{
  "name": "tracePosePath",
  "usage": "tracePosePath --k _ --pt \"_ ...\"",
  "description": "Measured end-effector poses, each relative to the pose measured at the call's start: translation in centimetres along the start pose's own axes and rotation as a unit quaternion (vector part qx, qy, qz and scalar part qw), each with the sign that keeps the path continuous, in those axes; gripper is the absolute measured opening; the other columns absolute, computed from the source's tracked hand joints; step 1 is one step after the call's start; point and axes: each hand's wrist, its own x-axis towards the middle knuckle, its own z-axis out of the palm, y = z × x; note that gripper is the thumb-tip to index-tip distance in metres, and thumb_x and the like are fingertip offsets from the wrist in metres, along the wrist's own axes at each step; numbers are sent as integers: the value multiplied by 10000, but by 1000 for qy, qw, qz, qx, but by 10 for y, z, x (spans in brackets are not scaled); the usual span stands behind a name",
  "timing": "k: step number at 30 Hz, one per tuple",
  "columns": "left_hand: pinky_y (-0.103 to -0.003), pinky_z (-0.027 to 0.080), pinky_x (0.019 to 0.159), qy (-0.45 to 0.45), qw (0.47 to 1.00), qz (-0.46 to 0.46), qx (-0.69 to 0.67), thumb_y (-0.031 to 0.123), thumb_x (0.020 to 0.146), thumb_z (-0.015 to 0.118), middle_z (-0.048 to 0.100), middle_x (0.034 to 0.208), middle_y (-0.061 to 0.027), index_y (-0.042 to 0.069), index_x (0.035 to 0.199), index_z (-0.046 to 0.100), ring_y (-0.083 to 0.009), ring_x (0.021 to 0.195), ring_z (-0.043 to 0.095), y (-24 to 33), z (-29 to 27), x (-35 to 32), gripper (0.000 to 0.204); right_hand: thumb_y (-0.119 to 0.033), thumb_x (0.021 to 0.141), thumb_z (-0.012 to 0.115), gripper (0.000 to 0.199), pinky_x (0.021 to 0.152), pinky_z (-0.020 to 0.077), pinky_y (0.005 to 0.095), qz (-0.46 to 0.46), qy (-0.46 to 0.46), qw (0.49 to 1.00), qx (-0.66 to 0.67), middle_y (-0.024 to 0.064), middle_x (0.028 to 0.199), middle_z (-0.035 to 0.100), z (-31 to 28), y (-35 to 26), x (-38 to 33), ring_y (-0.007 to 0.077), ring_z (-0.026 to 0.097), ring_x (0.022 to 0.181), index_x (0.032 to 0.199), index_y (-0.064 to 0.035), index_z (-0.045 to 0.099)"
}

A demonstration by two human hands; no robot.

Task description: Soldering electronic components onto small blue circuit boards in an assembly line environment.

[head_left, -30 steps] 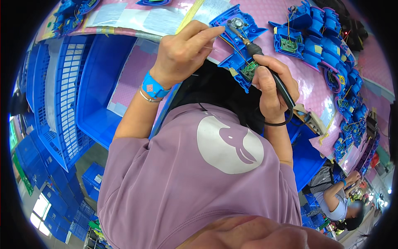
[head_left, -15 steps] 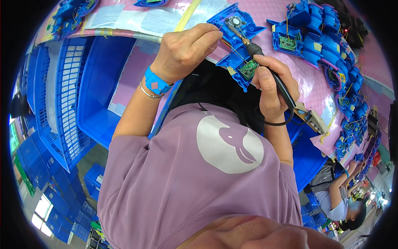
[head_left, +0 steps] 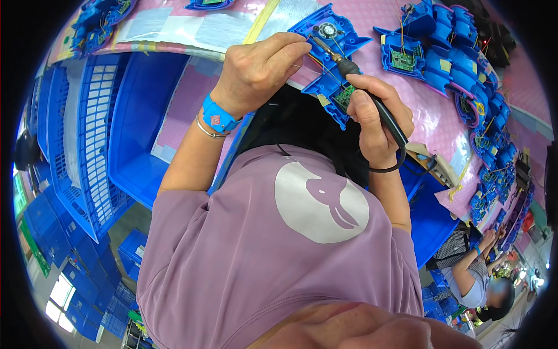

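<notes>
**A:** What is each hand on?

**B:** The right hand (head_left: 376,119) has its grip wrapped tight round the black handle of a soldering iron (head_left: 354,72), a slim rod with a metal tip and a dark cord looping past the wrist. The tip rests inside a blue plastic housing (head_left: 330,43). The left hand (head_left: 258,70) has its grip pressed together, fingertips pinching at the housing's near edge, just beside the iron's tip. Whether something thin sits between those fingertips I cannot tell.

**A:** And the housing itself?

**B:** Hard, glossy moulded plastic with angular wings, lying open side up at the near edge of the desk (head_left: 430,122). It holds a round grey part, a small green circuit board (head_left: 344,96) and thin coloured wires.

**A:** The desk surface?

**B:** A pink mat with a fine dotted texture, with pale sheets (head_left: 192,26) and a yellow strip (head_left: 261,20) lying flat toward its far left.

**A:** Any containers?

**B:** A deep blue plastic crate (head_left: 133,116) sits below the desk's left edge, smooth-walled, with a pink sheet in it. Left of it stand slatted blue crates (head_left: 75,145), and more are stacked on the floor.

**A:** How much room is there?

**B:** Tight on the right: a row of more blue housings (head_left: 459,58), some with boards and wires showing, crowds the right edge of the desk and curves away. Left of the hands the mat is flatter and more open. Another person (head_left: 476,273) sits at the far right, well apart.
</notes>
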Motion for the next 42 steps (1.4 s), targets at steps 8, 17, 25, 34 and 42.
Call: tracePosePath --k 8,17,25,34,42 --pt "-284 582 582 -7 1000 -10 5 61 782 814 735 960 -43 61 1007 722 -189 760 733 1 -1 0 243 -37 968 609 232 546 406 233 -11 12 1000 11 61 695 621 -2 0 -3 88 534 597 1151 89 676" --pt "-271 571 594 -18 999 -26 -6 39 804 804 752 1008 -53 74 1047 717 -206 767 733 3 -3 0 260 -35 965 611 232 549 417 230 -15 13 1000 12 66 705 628 -3 -2 -4 91 545 601 1149 92 676" --pt "-268 571 591 -24 1000 -20 0 -7 799 781 748 1034 -52 75 1060 722 -200 766 730 1 -5 0 280 -41 964 611 234 545 417 234 -15 20 1000 13 69 701 625 -6 -6 -6 97 546 593 1145 94 673" --pt "-283 526 524 -26 996 -52 -66 52 755 813 683 969 -1 99 979 740 -163 670 683 19 -13 9 240 -42 966 604 240 532 405 243 -12 35 999 21 81 700 618 -11 -8 -11 108 540 586 1143 110 661" --pt "-286 558 556 -126 991 -17 28 135 797 830 686 969 -2 112 1014 751 -168 700 698 20 -11 8 232 -22 903 676 179 575 500 241 19 64 997 38 119 876 741 -15 -8 -14 122 670 631 1055 48 737"
